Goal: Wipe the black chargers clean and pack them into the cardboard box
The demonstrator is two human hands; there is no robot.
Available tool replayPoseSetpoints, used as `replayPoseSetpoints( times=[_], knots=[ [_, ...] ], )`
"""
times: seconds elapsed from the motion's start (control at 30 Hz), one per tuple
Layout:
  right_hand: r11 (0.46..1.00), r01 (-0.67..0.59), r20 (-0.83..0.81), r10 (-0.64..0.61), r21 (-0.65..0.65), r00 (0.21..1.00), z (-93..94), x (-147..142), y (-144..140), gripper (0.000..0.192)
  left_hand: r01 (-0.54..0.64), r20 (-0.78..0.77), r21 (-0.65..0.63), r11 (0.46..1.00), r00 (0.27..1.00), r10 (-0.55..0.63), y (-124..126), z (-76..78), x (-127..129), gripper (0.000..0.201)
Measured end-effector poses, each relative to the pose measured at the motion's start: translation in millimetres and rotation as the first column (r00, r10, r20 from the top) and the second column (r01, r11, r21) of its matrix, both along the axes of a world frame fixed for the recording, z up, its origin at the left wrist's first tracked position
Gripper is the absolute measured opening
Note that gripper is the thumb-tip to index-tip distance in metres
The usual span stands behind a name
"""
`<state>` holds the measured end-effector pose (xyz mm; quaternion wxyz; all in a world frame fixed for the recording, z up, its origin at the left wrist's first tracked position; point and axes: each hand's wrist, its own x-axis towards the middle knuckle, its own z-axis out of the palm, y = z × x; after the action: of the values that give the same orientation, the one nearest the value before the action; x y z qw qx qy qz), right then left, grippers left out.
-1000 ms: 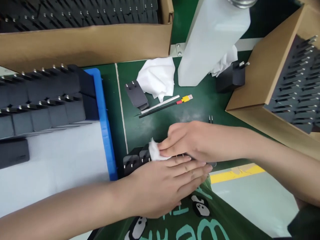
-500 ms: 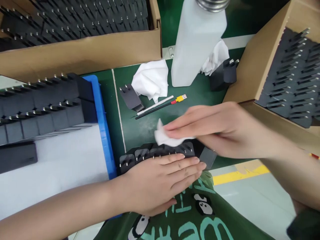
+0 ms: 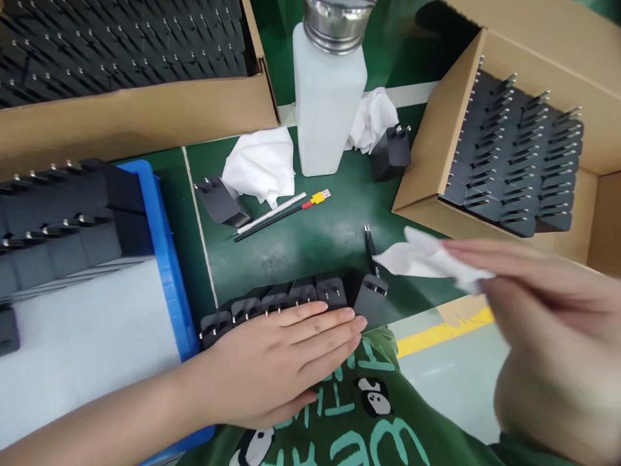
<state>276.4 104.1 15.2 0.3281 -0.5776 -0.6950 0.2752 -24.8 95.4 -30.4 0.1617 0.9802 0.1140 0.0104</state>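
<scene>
- Green table top (image 3: 310, 246) fills the middle, with brown boxes around it.
- The left hand (image 3: 276, 366) lies flat and open, fingers straight. It presses on the near side of a row of black plugs (image 3: 276, 301) at the table's front edge. It grips nothing.
- One more black plug (image 3: 371, 299) sits at the right end of the row, tilted.
- The right hand (image 3: 543, 310) is off to the right, up in the air and blurry. Its fingers pinch a small white wipe (image 3: 422, 257). The wipe is apart from the plugs.
- Black tweezers (image 3: 369, 243) lie just behind the tilted plug.
- A white bottle (image 3: 327, 110) with a shiny metal top stands at the back.
- A crumpled white cloth (image 3: 259, 165) lies left of the bottle, and a lone plug (image 3: 218, 200) lies beside it.
- A thin stick with a yellow tip (image 3: 281, 212) lies near the cloth.
- A blue tray (image 3: 165, 259) on the left holds more black plugs.
- An open box (image 3: 436, 149) on the right is full of plugs too.
</scene>
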Motion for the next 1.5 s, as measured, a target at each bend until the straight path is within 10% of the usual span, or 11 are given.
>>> replayPoseSetpoints(
  times=[0.1, 0.27, 0.47, 0.6, 0.67, 0.77, 0.9, 1.03, 1.2, 1.33, 1.5],
  knots=[
    [0.987, -0.070, -0.096, 0.057, -0.144, 0.994, -36.5, -21, -26, 0.043, 0.017, 0.006, -0.026, 1.000, 1.000, -0.016, 0, 1.0, 0, 0.059],
    [0.923, -0.385, -0.166, 0.383, 0.020, 0.909, -69.1, -44, -14, 0.049, -0.020, -0.026, 0.013, 1.000, 0.999, 0.020, -2, 0.7, 2, 0.068],
    [0.926, -0.377, -0.012, 0.377, -0.017, 0.926, -35.0, -9, 10, 0.036, 0.003, -0.044, 0.037, 0.999, 0.999, -0.001, -1, 0.5, 4, 0.072],
    [0.966, -0.251, -0.104, 0.244, -0.063, 0.964, -9.0, -49, 39, 0.026, 0.028, -0.047, 0.071, 0.997, 0.999, -0.025, 2, 2.0, 1, 0.075],
    [0.869, -0.486, -0.217, 0.457, -0.099, 0.862, -8.3, -93, 56, 0.026, 0.041, -0.051, 0.078, 0.996, 0.998, -0.037, 2, 1.8, 0, 0.080],
    [0.575, -0.806, -0.214, 0.778, -0.137, 0.591, -22.6, -146, 77, 0.024, 0.040, -0.027, 0.056, 0.998, 0.999, -0.039, 1, -0.2, 0, 0.085],
    [0.276, -0.937, -0.117, 0.945, -0.213, 0.305, -36.5, -142, 96, 0.040, -0.021, 0.017, 0.041, 0.999, 1.000, 0.020, -3, -4.8, 1, 0.087],
    [0.215, -0.932, -0.113, 0.960, -0.292, 0.257, -19.5, -110, 113, 0.041, -0.040, 0.047, 0.062, 0.997, 0.998, 0.037, -5, -8.8, 1, 0.087],
    [0.410, -0.902, -0.261, 0.863, -0.139, 0.432, -17.6, -153, 104, 0.038, -0.051, 0.077, 0.006, 0.999, 0.996, 0.050, -5, -10.3, 2, 0.090],
    [0.247, -0.960, -0.171, 0.948, -0.129, 0.267, -37.9, -191, 88, 0.029, -0.057, 0.064, -0.025, 0.998, 0.996, 0.058, -5, -8.6, 2, 0.087],
    [0.221, -0.947, -0.112, 0.961, -0.233, 0.252, -39.2, -157, 106, 0.043, -0.051, 0.042, -0.027, 0.998, 0.998, 0.053, -4, -10.3, 2, 0.089]
  ],
)
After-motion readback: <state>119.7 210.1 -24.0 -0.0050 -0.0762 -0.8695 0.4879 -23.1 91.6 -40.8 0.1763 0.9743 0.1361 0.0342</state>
